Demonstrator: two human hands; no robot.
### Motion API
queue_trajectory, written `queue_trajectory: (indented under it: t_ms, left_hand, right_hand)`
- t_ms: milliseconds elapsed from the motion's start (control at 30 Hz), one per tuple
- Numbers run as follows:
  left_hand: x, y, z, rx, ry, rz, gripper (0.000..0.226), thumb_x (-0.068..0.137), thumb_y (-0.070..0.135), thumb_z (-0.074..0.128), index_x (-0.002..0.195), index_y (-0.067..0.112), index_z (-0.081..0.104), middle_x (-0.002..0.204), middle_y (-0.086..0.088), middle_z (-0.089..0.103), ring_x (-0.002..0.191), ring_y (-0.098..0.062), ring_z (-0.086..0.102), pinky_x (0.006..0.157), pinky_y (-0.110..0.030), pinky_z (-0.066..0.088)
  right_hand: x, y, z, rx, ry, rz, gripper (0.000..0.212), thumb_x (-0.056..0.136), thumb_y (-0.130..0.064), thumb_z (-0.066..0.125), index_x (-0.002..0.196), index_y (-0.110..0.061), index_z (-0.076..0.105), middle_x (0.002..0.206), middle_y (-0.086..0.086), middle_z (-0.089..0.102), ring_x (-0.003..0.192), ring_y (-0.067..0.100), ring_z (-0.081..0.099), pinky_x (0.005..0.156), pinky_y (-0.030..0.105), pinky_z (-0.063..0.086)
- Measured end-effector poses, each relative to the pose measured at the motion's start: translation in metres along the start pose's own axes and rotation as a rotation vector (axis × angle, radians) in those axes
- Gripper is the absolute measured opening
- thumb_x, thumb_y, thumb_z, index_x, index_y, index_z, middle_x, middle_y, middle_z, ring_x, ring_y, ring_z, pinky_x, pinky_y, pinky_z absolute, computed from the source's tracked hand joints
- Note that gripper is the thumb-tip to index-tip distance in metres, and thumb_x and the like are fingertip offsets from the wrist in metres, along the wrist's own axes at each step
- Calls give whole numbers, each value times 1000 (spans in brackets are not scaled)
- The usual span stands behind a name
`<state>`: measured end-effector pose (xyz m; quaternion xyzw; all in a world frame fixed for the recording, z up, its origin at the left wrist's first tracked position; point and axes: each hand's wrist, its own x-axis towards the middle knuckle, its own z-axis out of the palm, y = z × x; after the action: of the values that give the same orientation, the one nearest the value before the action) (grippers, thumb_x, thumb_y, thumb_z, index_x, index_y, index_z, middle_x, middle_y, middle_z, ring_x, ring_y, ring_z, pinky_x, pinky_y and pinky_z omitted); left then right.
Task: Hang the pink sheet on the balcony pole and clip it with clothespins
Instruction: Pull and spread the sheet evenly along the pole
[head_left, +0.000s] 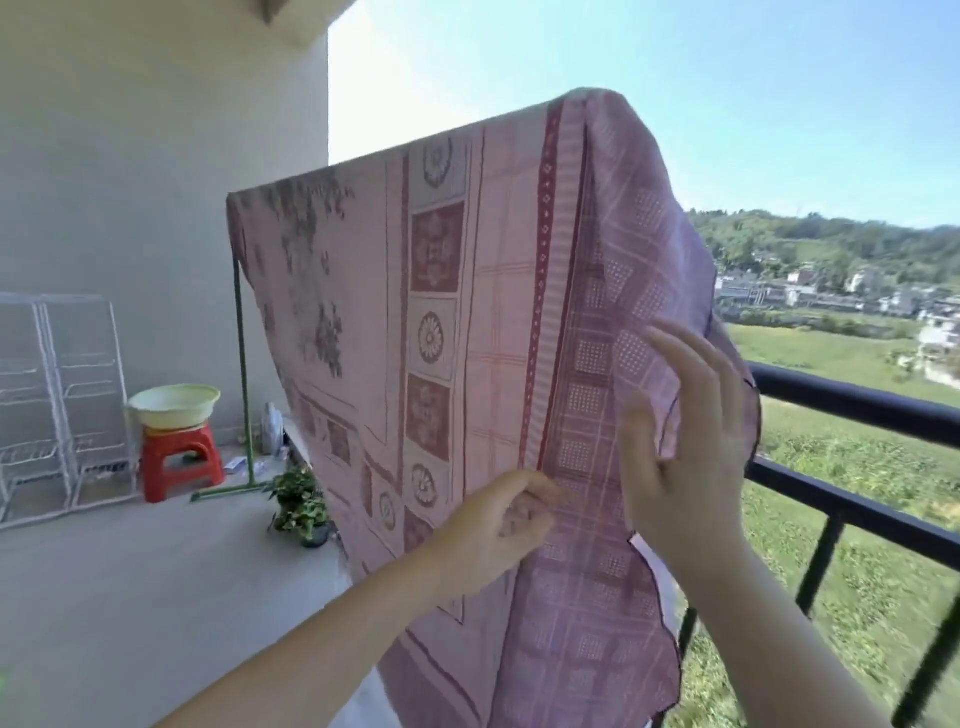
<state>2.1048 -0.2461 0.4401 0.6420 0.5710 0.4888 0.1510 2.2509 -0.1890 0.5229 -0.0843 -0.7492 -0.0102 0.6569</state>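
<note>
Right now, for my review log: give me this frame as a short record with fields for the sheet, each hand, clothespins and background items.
sheet: pink sheet draped over a raised pole, the pole itself hidden under it
left hand: left hand pinches the sheet's front
right hand: right hand open, fingers spread against the sheet's edge
clothespins: none visible
background: basin on red stool, potted plant, black railing

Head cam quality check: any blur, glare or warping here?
Head view: harsh sun, sky blown out white by the wall; right hand motion-blurred, left hand sharper; railing bends from wide-angle distortion; sheet backlit, patterns readable.
</note>
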Motion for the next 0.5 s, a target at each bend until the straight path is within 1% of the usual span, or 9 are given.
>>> queue_trajectory:
  t_ms: [33,100,133,200,233,267,333,433,500]
  left_hand:
    - [-6,-4,-22,2,51,-8,19,91,13,51,103,27,52,103,12,54,99,-3,53,92,-18,43]
    - [-22,-16,-70,13,164,-23,19,91,10,51,103,26,53,101,10,56,93,-1,53,86,-17,44]
    - [-32,-25,-96,33,221,-34,21,91,11,51,102,29,53,101,10,57,92,1,53,84,-15,45]
    - [-52,-47,-147,99,309,-82,26,92,15,51,99,40,50,103,13,59,95,3,54,84,-17,44]
    - [-61,-59,-171,127,347,-111,27,92,16,51,99,42,48,103,14,59,96,3,53,85,-17,44]
    - [-69,-71,-193,142,388,-137,28,92,14,50,98,42,48,101,13,59,95,2,53,84,-17,44]
    - [-81,-94,-229,153,452,-184,30,91,9,49,97,38,47,97,12,58,89,4,52,77,-9,42]
    - [-92,-132,-262,136,469,-254,25,91,7,48,103,28,47,96,5,56,81,8,51,69,-3,40]
    - [-97,-162,-279,137,482,-300,23,92,9,47,108,26,47,100,0,57,85,4,52,68,-1,38]
  right_hand:
    - [0,-10,22,11,-43,-70,35,88,-9,44,123,-4,47,126,7,49,122,22,43,108,26,27]
    - [-2,-25,74,46,-156,-101,36,88,-11,43,124,-7,46,127,8,51,122,23,44,105,31,32]
    - [-5,-31,102,52,-220,-77,37,88,-13,42,125,-9,46,128,8,52,122,24,44,103,33,34]
    - [-14,-38,157,20,-342,-6,39,89,-19,42,127,-12,45,131,9,52,123,23,43,101,36,37]
    - [-20,-39,183,6,-391,29,41,89,-21,42,128,-11,44,132,10,51,123,22,41,101,37,37]
    - [-24,-41,206,-8,-433,62,42,88,-23,40,129,-11,44,132,12,51,123,21,38,102,39,37]
    - [-33,-43,244,-56,-508,100,46,89,-28,35,131,-11,42,134,12,49,124,20,33,103,42,36]
    - [-48,-46,293,-98,-604,113,46,90,-27,36,134,-12,41,137,11,47,126,19,29,105,37,27]
    - [-56,-47,330,-100,-657,127,44,91,-21,43,134,-10,42,137,11,47,127,22,33,107,31,24]
